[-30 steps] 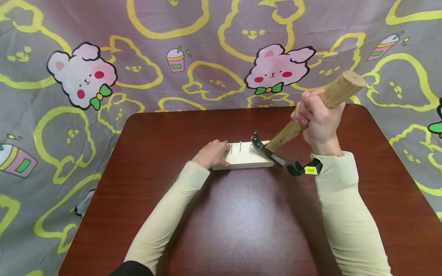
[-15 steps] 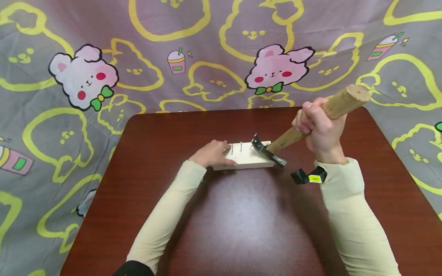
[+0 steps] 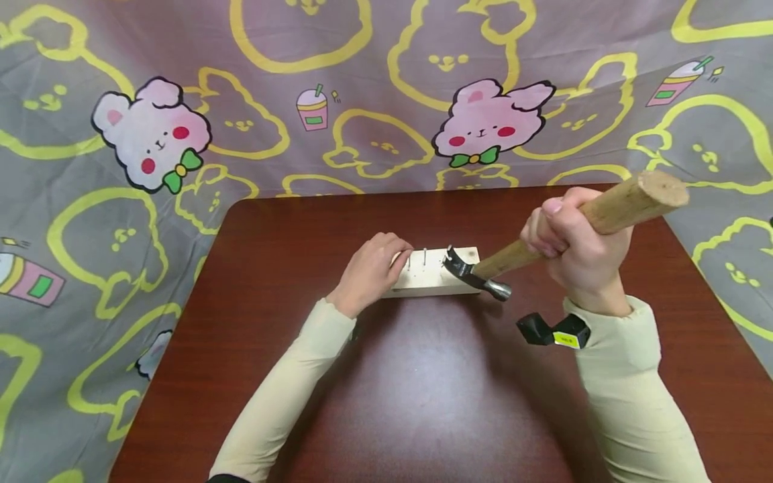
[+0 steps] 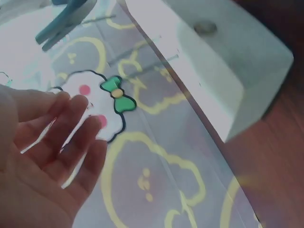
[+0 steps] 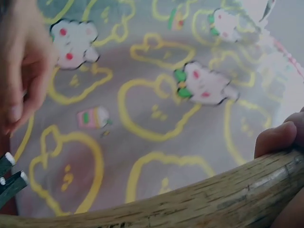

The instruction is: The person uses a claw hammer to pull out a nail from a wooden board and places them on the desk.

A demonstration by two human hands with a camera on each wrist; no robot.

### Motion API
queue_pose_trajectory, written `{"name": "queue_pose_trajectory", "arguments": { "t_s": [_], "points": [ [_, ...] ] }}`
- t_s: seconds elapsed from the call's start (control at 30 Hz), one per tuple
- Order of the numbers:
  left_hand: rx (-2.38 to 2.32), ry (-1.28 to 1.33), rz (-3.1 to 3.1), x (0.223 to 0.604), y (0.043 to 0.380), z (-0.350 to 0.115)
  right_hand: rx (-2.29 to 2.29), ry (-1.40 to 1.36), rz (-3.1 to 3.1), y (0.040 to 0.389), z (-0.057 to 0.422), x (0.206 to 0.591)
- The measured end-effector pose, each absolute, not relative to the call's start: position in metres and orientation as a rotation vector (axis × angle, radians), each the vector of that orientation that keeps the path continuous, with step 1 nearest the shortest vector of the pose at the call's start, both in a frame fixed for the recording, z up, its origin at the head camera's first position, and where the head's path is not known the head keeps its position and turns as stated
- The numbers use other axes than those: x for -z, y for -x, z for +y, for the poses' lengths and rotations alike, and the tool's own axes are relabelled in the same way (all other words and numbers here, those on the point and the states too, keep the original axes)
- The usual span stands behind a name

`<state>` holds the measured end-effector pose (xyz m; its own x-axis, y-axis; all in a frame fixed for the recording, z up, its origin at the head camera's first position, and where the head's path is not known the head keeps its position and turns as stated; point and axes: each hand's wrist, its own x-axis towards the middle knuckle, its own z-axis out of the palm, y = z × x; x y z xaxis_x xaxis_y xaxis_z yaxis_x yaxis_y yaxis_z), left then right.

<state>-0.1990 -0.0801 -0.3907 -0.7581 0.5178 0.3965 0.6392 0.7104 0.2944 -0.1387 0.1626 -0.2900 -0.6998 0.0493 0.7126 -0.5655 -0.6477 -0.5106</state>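
Note:
My right hand [image 3: 580, 248] grips the wooden handle of a claw hammer [image 3: 513, 258], its butt end sticking out past the fist. The hammer's head lies over the right part of a pale wooden block [image 3: 437, 288], striking face toward me and claw toward the back. Several thin nails [image 3: 425, 257] stand up from the block. In the left wrist view, one nail reaches the hammer claw [image 4: 66, 21]. My left hand [image 3: 371, 268] is at the block's left end, fingers loosely bent; the left wrist view shows this hand [image 4: 52, 156] holding nothing, apart from the nails [image 4: 152, 65].
A dark red-brown table [image 3: 423, 389] carries the block near its middle. Behind it hangs a grey and pink cloth [image 3: 374, 80] with cartoon animals. A small black camera [image 3: 552, 331] is strapped at my right wrist.
My right hand has brought the hammer's handle down and to the right, tilting it lower. My left hand has let go of the block's left end and lifted slightly.

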Motion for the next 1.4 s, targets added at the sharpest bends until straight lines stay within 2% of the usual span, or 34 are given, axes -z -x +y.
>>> {"name": "queue_pose_trajectory", "arguments": {
  "t_s": [0.33, 0.67, 1.4],
  "points": [
    [0.645, 1.125, -2.576, 0.393, 0.169, -0.068, -2.446, -1.077, -0.907, 0.111, 0.163, 0.272],
    [0.633, 1.273, -2.449, 0.399, 0.158, -0.062, -2.472, -1.158, -0.823, 0.1, 0.162, 0.271],
    [0.555, 1.245, -2.477, 0.4, 0.154, -0.061, -2.437, -1.155, -0.884, 0.099, 0.164, 0.275]
  ]
}}
